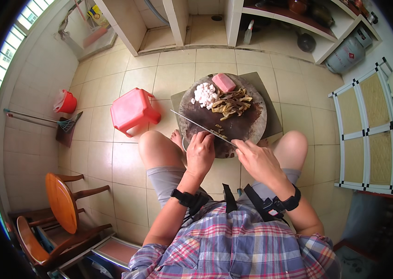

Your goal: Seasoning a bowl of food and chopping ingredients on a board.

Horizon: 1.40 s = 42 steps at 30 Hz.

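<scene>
A round chopping block [247, 129] stands before me between my knees. My right hand [260, 161] is closed round the handle of a long-bladed knife [196, 124], seen edge-on and slanting across the block. Close behind the blade, my left hand [200, 150] presses with bent fingers on the block; what lies beneath its fingertips is hidden. Small cut bits [218, 129] lie along the blade's far side. Farther back are a pile of brownish dried strips [232, 104], a heap of whitish-pink cubes [205, 95] and a pink block [223, 82], perhaps meat.
A dark square board [271, 115] lies under the chopping block. To its left stands a red plastic stool [130, 108], with a red bucket [67, 102] and a dustpan [66, 134] by the wall. Wooden chair [62, 202] at lower left; white-framed cabinet [365, 132] at right.
</scene>
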### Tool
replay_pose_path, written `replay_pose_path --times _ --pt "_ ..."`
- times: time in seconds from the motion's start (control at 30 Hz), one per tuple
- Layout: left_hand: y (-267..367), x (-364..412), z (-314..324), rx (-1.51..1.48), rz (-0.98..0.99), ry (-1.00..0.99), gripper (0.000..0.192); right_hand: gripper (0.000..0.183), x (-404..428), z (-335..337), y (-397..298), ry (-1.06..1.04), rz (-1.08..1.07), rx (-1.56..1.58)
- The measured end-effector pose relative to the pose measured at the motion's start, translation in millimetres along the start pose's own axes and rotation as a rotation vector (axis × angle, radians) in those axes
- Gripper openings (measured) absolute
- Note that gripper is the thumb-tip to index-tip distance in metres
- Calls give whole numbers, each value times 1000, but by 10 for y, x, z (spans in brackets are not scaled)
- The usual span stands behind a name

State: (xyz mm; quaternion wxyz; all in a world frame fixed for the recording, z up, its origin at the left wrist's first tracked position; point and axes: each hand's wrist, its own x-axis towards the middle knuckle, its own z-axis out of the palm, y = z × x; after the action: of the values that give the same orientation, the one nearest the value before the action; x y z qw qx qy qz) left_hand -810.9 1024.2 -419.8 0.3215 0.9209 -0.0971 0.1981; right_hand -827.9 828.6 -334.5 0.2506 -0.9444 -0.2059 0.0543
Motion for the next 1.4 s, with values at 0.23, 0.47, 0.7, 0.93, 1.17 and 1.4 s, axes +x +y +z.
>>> replay_pose_path --times 0.23,0.47,0.7,0.93,1.17,1.4 --pt "64 20 -52 77 6 -71 16 31 58 115 -65 -33 22 -64" --pt "46 14 -39 14 23 -7 18 27 352 171 -23 28 -27 46" --pt "4 -23 2 -7 14 18 21 31 42 -4 10 -22 17 61" --pt "10 -35 -24 92 -37 -72 16 33 -38 36 -113 -50 45 -43" --pt "10 -40 -32 40 16 -38 18 27 310 190 -159 -34 -13 -77" --pt "19 -20 -16 -38 15 25 18 30 59 28 -48 24 24 41"
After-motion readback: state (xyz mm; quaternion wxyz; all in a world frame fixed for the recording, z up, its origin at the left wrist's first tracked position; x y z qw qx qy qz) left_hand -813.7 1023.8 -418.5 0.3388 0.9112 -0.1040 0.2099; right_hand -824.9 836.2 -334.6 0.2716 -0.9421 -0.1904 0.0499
